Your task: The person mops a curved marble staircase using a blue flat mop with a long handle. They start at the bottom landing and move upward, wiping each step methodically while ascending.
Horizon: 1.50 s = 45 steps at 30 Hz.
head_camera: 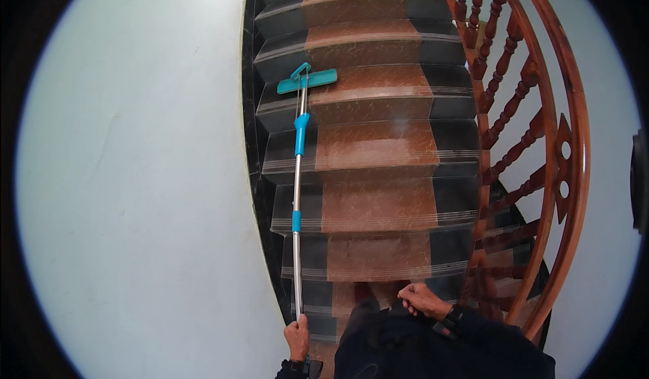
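Observation:
My left hand point(297, 337) grips the lower end of a flat mop's metal pole point(297, 184) at the bottom of the view. Blue plastic sleeves sit along the pole. The teal mop head point(322, 78) rests on a stair tread several steps ahead, on the left side, across the black and brown stone. My right hand point(425, 300) is in front of my body with its fingers curled in. Nothing shows in it, though the inside of the palm is hidden. A dark band circles the right wrist.
The staircase point(377, 201) rises ahead with ridged step edges. A pale wall point(152, 176) with black skirting point(250, 125) runs along the left. On the right stands a curved wooden handrail point(575, 100) with turned balusters point(499, 67); more steps point(519, 255) show beyond it.

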Each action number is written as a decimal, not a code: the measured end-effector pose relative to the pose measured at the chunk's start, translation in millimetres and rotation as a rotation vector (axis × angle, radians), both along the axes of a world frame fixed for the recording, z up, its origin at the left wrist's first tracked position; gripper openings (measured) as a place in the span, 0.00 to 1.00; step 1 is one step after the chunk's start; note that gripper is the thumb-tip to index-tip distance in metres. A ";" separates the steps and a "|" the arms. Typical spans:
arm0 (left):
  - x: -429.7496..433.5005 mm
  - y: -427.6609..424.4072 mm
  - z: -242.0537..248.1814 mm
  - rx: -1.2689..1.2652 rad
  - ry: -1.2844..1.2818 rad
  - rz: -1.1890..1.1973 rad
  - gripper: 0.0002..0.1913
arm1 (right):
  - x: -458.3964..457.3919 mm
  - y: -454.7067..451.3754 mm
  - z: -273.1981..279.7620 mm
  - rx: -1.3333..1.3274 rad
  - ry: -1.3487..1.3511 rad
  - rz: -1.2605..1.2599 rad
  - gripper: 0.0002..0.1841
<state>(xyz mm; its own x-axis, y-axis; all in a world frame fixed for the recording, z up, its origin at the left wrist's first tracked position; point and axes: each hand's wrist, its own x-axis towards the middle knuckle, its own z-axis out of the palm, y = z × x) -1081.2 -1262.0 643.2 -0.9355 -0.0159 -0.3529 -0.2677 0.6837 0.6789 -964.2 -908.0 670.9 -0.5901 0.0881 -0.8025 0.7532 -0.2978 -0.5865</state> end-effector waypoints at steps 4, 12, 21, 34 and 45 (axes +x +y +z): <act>26.3 2.6 10.6 0.138 -0.109 0.121 0.29 | -5.8 -5.6 -2.9 -0.016 0.010 0.080 0.13; -75.0 16.8 29.2 0.183 0.091 0.057 0.30 | -10.2 -8.4 5.0 0.038 0.021 0.070 0.14; -147.1 51.1 101.2 0.539 -0.247 0.114 0.21 | 16.2 -3.8 -1.5 0.001 0.003 -0.073 0.14; -270.8 163.2 150.5 0.677 -0.316 -0.246 0.19 | 0.4 -25.8 -8.6 0.013 0.034 -0.205 0.12; -271.7 131.1 83.2 0.950 -0.494 -0.154 0.17 | -26.6 -78.5 -32.6 0.072 -0.121 -0.199 0.13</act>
<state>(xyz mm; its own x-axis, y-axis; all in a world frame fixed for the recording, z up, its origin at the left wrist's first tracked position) -1353.0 -1130.9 726.4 -0.6549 0.5688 -0.4976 -0.6133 -0.0153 0.7897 -990.8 -986.5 638.3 -0.4553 0.2523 -0.8538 0.7502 -0.4078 -0.5205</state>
